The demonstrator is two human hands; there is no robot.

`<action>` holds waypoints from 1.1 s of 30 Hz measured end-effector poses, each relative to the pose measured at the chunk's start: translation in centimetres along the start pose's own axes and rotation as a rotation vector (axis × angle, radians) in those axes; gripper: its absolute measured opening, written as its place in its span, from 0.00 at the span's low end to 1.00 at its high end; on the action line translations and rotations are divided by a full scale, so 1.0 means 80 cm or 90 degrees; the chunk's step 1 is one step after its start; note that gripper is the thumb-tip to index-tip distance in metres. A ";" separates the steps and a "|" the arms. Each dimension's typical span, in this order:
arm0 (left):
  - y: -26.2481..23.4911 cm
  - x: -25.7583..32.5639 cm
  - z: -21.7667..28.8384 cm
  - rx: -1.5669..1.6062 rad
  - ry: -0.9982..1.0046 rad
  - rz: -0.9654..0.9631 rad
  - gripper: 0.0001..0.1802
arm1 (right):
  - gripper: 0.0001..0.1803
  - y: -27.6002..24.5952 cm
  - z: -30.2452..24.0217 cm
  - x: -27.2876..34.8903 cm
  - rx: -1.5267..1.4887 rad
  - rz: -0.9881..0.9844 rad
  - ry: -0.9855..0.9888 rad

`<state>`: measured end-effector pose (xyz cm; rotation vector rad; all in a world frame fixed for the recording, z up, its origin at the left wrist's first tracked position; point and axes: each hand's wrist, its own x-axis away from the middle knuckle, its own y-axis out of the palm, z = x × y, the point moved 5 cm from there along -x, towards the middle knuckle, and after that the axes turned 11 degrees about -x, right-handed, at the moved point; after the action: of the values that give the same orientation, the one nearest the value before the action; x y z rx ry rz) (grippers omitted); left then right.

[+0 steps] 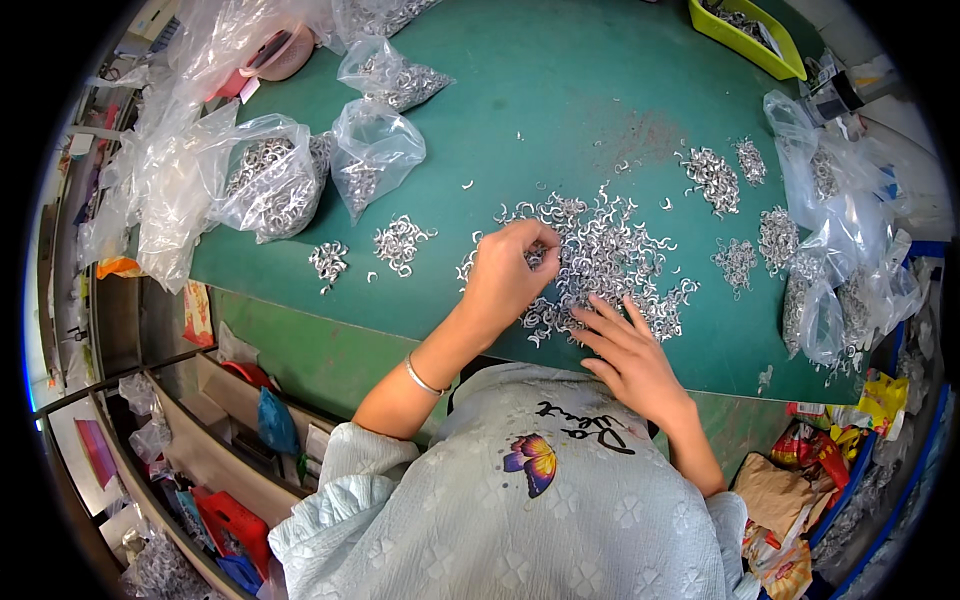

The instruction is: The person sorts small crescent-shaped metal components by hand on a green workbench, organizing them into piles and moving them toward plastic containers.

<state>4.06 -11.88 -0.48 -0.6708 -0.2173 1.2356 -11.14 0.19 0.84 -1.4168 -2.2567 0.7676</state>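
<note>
A wide heap of small curved silver metal pieces (610, 240) lies loose on the green tabletop in front of me. At the heap's left side, my left hand (508, 270) is bent in a pinch, thumb and forefinger together over the pieces. What the pinch holds, if anything, is too small to make out. My right hand (632, 358) rests at the near edge of the heap, fingers spread and fingertips touching the pieces. Left of the heap are two smaller piles, one round pile (400, 246) and one small cluster (328, 262).
Clear plastic bags of metal pieces (270, 185) stand at the left, with more bags (850, 260) along the right edge. Several small piles (712, 180) lie right of the heap. A yellow-green tray (750, 38) sits at the far right. Open drawers (215, 440) are below left.
</note>
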 end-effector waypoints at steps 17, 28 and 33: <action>0.002 0.004 0.001 -0.068 0.062 0.018 0.12 | 0.26 -0.017 0.018 -0.038 0.039 0.019 0.019; -0.005 0.010 0.007 -0.043 0.029 -0.015 0.07 | 0.11 -0.054 0.029 0.013 -0.075 0.118 0.049; -0.011 0.022 0.014 -0.057 0.051 -0.017 0.06 | 0.09 -0.067 0.044 0.012 -0.115 0.326 0.094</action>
<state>4.81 -10.01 0.55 -0.7908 -0.2154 1.1759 -17.32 -1.71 1.39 -2.1051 -1.9071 0.5830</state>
